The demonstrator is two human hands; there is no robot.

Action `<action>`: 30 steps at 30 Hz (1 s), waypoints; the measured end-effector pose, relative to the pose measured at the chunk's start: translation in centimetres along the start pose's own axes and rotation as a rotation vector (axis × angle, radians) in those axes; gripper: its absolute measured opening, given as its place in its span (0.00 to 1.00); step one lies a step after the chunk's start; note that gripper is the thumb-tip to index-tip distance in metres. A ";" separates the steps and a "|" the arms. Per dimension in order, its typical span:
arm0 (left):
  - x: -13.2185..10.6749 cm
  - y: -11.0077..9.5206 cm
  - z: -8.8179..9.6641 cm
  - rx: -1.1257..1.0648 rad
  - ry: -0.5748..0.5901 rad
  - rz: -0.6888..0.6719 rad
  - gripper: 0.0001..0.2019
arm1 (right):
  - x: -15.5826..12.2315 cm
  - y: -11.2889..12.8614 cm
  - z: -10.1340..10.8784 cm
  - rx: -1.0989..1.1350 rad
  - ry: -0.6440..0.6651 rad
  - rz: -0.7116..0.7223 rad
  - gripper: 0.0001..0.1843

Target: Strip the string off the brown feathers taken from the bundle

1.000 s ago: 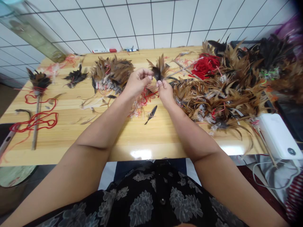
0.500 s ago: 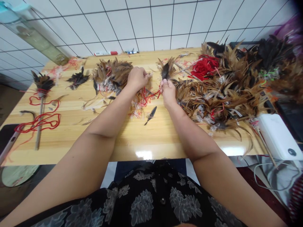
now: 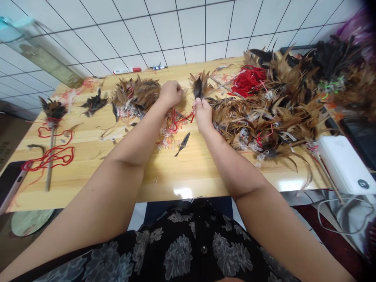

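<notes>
bench [image 3: 176, 172]: wooden; contents as follows.

right hand [image 3: 203, 113]: thumb and fingers closed on the base of one small feather bunch [image 3: 200, 86], upright, tips fanned toward the far edge, midway along the bench.

left hand [image 3: 171, 94]: fingers curled nearly closed, beside the brown feather pile [image 3: 133, 94]; whether it pinches anything, cannot tell.

red strand [image 3: 177, 122]: one, with thread scraps between the two forearms, one end near the right hand.

stick [image 3: 48, 181]: one, by the left edge; dark feathers [image 3: 53, 109] at its far end, red turns below them, loose red cord [image 3: 63, 158] lying over the shaft. this piece looks partly made up; bare wood remains.

feather heap [image 3: 261, 117]: large, toward the right edge; apparently most of the stock, not yet used.

red thread bundle [image 3: 249, 80]: one, near the far edge; ample.

judged condition: early stage; held bunch gathered, not on any stick.
</notes>
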State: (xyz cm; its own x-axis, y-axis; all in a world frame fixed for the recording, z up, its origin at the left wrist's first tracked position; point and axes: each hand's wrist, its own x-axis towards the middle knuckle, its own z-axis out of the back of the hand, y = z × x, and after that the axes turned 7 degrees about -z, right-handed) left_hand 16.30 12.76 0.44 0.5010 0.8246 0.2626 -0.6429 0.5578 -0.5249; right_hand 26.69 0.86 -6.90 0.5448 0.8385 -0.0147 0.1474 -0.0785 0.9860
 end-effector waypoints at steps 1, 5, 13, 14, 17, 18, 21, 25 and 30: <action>-0.6 0.0 0.7 -0.032 -0.013 -0.040 0.07 | 0.0 0.1 0.0 0.009 -0.008 0.004 0.38; -4.1 -1.0 4.1 -0.075 0.067 -0.146 0.04 | 0.0 0.1 0.2 -0.037 0.022 0.077 0.36; -7.8 -2.6 6.5 -0.201 0.090 -0.247 0.09 | -0.2 0.2 1.1 -0.238 0.025 0.116 0.29; -7.8 -2.7 6.5 -0.209 0.096 -0.255 0.10 | -0.3 0.3 1.1 -0.252 0.027 0.119 0.28; -7.9 -3.0 6.5 -0.218 0.118 -0.266 0.12 | -0.5 0.4 1.2 -0.264 0.045 0.132 0.25; -7.9 -3.1 6.5 -0.222 0.115 -0.263 0.12 | -0.5 0.4 1.3 -0.262 0.053 0.136 0.24; -8.1 -3.2 6.1 -0.224 0.089 -0.271 0.13 | -0.5 0.2 1.3 -0.242 0.078 0.138 0.22; -8.2 -2.9 5.4 -0.212 0.099 -0.320 0.15 | -0.4 0.2 1.3 -0.214 0.121 0.113 0.20; -8.4 -2.9 4.6 -0.211 0.028 -0.343 0.19 | -0.6 0.9 1.2 -0.207 0.178 0.103 0.17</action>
State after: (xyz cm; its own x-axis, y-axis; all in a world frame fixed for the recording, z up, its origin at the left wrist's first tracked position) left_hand 11.28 4.66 3.51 0.6831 0.5898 0.4306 -0.3042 0.7659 -0.5665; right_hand 27.47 -0.34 -6.16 0.3924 0.9144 0.0989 -0.0826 -0.0721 0.9940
